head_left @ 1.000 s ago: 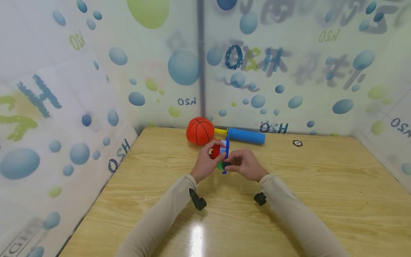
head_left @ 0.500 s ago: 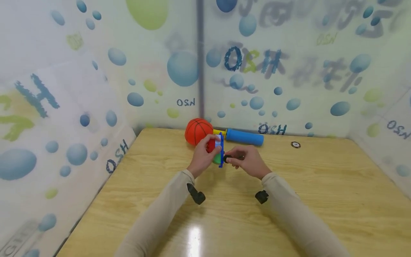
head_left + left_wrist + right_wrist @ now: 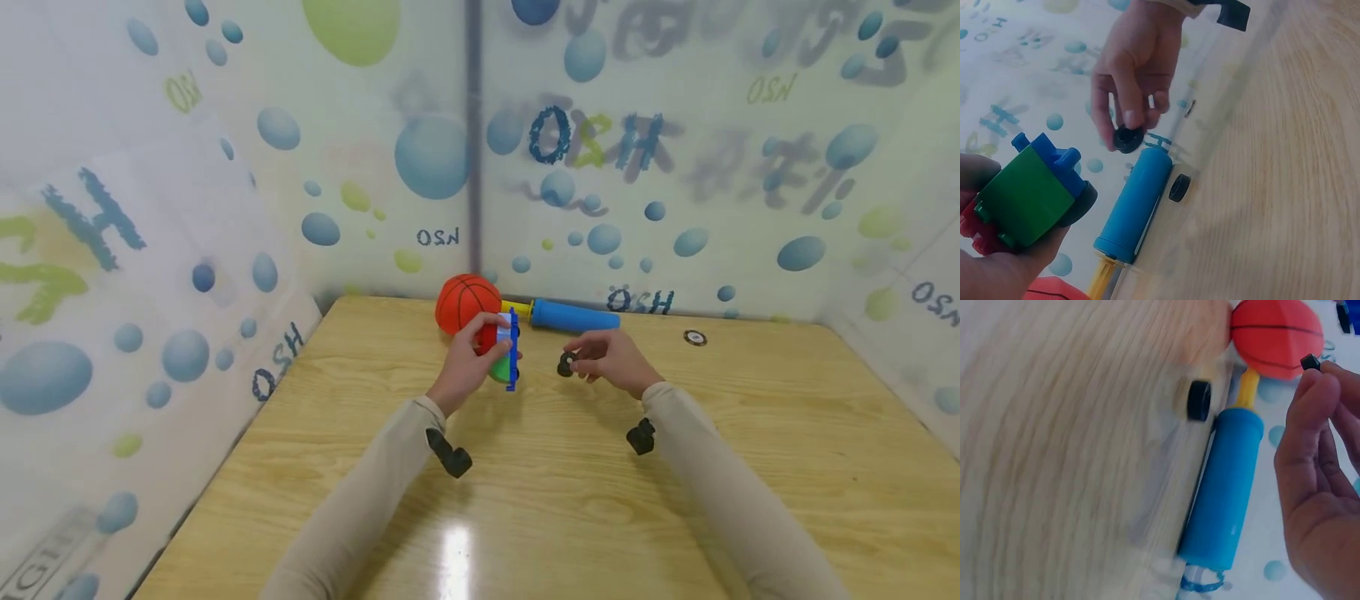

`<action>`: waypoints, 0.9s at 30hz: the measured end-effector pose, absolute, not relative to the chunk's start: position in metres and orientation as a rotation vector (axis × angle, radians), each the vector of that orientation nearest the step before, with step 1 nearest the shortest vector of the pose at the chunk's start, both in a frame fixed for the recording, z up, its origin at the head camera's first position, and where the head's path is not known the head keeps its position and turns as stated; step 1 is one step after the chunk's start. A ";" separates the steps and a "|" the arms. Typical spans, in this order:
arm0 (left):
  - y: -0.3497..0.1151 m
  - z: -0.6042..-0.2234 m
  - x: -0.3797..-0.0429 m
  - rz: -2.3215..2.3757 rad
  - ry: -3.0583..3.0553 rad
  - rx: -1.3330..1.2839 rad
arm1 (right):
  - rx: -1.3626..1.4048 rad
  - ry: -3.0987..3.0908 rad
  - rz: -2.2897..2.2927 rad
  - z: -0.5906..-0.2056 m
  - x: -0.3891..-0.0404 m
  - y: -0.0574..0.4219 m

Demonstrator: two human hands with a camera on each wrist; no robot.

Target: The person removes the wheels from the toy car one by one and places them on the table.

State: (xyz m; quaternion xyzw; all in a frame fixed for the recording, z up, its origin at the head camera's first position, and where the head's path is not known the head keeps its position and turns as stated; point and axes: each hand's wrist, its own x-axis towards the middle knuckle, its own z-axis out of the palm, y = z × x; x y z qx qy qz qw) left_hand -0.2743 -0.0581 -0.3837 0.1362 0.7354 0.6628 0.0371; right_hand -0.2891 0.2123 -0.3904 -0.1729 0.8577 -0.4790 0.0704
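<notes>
My left hand [image 3: 463, 367] grips a toy block car [image 3: 513, 354] on its side, with a blue base plus red, white and green blocks. A black wheel [image 3: 1080, 205] is fitted on the blue base, next to the green block [image 3: 1025, 195]. To the right, apart from the car, my right hand [image 3: 611, 360] pinches a loose black wheel [image 3: 1127, 139] between thumb and fingers. Another black wheel [image 3: 1199, 400] stands on the table beside the blue pump, below the right hand's fingers.
At the back of the wooden table [image 3: 750, 433] lie a red basketball [image 3: 467, 304] and a blue pump [image 3: 576, 315] with a yellow end. A dark round chip [image 3: 695, 337] is farther right. Printed white sheeting [image 3: 360, 167] rises behind and at both sides.
The right hand has drawn away to the right from the car, with a wheel in its fingers. The left hand has turned the car's base edge-on and moved slightly left.
</notes>
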 end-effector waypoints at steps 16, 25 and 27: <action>-0.057 -0.382 -0.273 1.974 2.257 0.433 | -0.191 2.701 -1.141 -0.410 -0.316 0.235; -0.055 -0.381 -0.273 1.955 2.257 0.458 | -0.228 2.748 -1.029 -0.413 -0.322 0.237; -0.055 -0.381 -0.274 1.961 2.245 0.451 | -0.250 2.766 -0.995 -0.413 -0.323 0.235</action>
